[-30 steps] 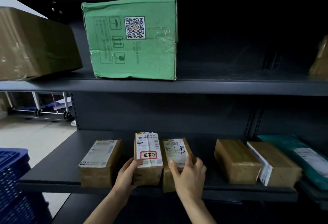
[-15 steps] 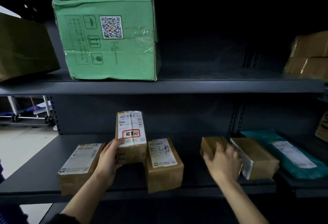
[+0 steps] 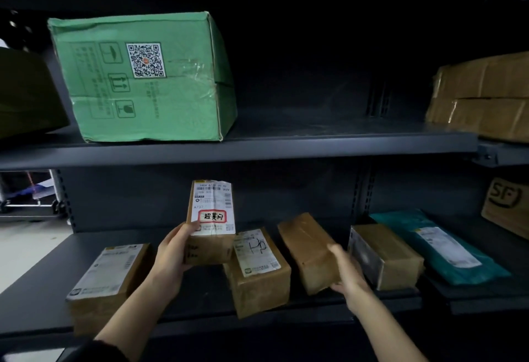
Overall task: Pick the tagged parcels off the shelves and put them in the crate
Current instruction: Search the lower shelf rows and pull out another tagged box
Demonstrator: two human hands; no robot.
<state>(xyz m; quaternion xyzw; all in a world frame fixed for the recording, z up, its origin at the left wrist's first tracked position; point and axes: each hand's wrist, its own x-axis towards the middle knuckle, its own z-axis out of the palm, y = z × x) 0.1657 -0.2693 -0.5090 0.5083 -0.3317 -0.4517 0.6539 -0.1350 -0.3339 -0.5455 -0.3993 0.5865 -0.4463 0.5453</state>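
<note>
- Holding up a small brown parcel (image 3: 210, 247) in the left hand (image 3: 171, 255): fingers and thumb are wrapped round its lower end, and it's standing on end, clear above the lower shelf (image 3: 37, 290).
- Its white shipping label has a barcode, "A732", and a red-bordered tag with handwritten Chinese characters.
- Right hand (image 3: 347, 273) is curled round the near end of a plain brown parcel (image 3: 306, 247), which is tilted and a bit blurry, no label showing.
- Between the two sits a scribbled-label parcel (image 3: 257, 273), just below the raised one.
- Also on that shelf: a labelled parcel (image 3: 108, 275) far left, a brown box (image 3: 386, 258) just right of the right hand, and a teal mailer bag (image 3: 440, 250) beyond it.
- On the upper shelf (image 3: 315, 144): a big green carton (image 3: 143, 98) with a QR code and handling symbols, and taped brown boxes (image 3: 486, 95) far right.
- A box stamped "SF" (image 3: 506, 204) is at the right edge.
</note>
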